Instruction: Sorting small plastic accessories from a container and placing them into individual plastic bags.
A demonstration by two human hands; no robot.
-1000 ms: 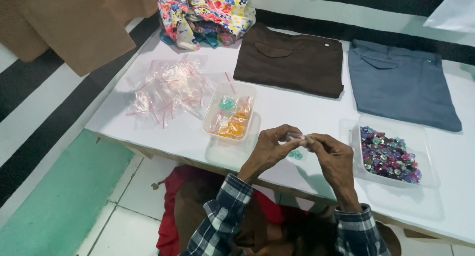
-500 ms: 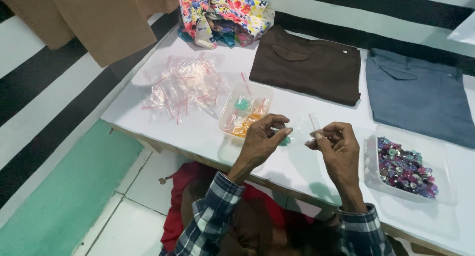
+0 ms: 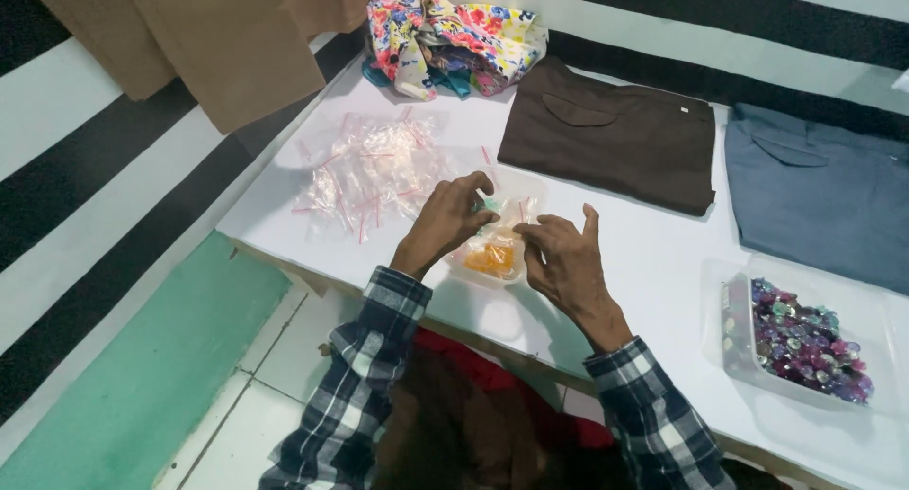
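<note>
A person in a plaid shirt works at a white counter (image 3: 653, 263), seen from above, both hands over a small clear tray (image 3: 492, 255) near the front edge. The left hand (image 3: 450, 220) is curled, its fingertips drawn together at the tray's rim, apparently pinching a small clear bag with a red strip (image 3: 519, 209), though the bag is too small and pale to make out for certain. The right hand (image 3: 563, 258) sits just beside it, thumb and first fingers closed toward that same bag, the remaining fingers lifted and spread. The tray holds small orange pieces (image 3: 492, 259) at its near end and something pale green (image 3: 490, 204) at its far end, partly hidden by the left hand.

Left of the hands, a loose heap of small clear bags with red strips (image 3: 369, 173) lies on the counter. Beyond them, at the far edge, sits a crumpled floral cloth (image 3: 454, 35). A folded brown garment (image 3: 611, 140) lies next to it, and a folded grey-blue garment (image 3: 824, 192) farther right. At the right, close to the front edge, a second clear tray (image 3: 734, 343) is filled with shiny purple, green and silver beads (image 3: 805, 338). Tan fabric (image 3: 208, 35) hangs at upper left, above a floor of black, white and green
</note>
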